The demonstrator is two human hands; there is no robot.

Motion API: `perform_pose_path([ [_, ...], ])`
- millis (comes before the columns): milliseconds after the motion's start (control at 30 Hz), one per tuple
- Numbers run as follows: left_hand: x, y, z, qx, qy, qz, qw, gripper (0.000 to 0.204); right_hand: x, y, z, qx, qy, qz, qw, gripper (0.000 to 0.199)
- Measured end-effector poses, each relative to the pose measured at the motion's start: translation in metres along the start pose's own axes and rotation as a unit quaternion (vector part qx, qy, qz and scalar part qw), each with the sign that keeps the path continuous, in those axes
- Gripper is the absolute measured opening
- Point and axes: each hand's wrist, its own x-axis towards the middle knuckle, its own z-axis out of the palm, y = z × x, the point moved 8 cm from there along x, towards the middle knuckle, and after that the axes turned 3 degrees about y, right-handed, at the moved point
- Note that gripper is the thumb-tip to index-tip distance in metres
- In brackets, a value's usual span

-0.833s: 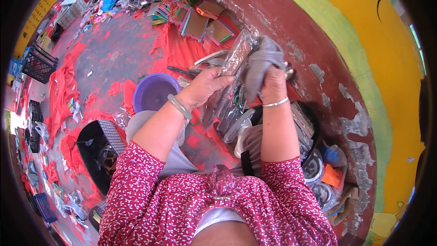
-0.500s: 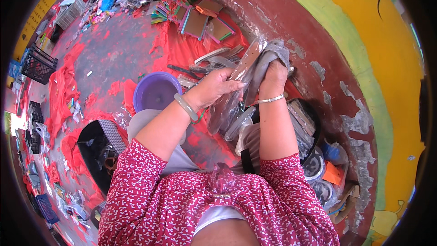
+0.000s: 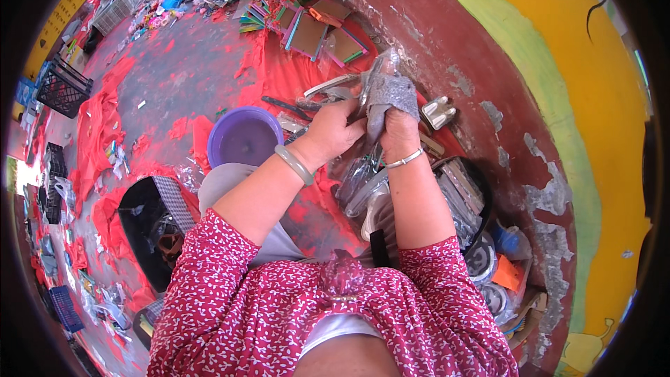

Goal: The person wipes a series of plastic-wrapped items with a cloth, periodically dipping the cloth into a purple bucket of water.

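Observation:
My left hand (image 3: 336, 128) is closed on a long, flat package in clear plastic (image 3: 364, 91), which is tilted nearly edge-on. A grey cloth (image 3: 392, 95) is wrapped over the fingers of my right hand (image 3: 402, 132) and pressed against the package's upper part. The cloth and my left fingers hide much of the package, and its contents cannot be made out. More plastic-wrapped pieces (image 3: 359, 180) lie just below my hands. To their left stands a purple basin (image 3: 212, 145) with liquid in it.
At right, a black tub (image 3: 487, 192) holds wrapped flat pieces, beside an orange card (image 3: 507, 274). An open black bag (image 3: 139, 230) stands lower left. Colourful-edged boards (image 3: 307, 31) lie on red sheeting at the back. The peeling red wall (image 3: 481, 73) curves along the right.
The package has turned from showing its broad face to nearly edge-on. The cloth and my right hand have shifted left and slightly nearer, uncovering a small silvery object beside them.

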Motion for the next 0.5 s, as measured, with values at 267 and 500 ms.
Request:
perform_pose_path([
  [267,0.016,0.020,-0.048,-0.191,0.112,-0.007,0.975,0.034,0.015,-0.018,-0.007,-0.520,0.012,-0.101,0.848,0.023],
  [500,0.021,-0.006,-0.009,-0.499,0.007,-0.189,0.846,0.033,-0.026,-0.001,0.051,-0.638,-0.163,-0.481,0.579,0.013],
])
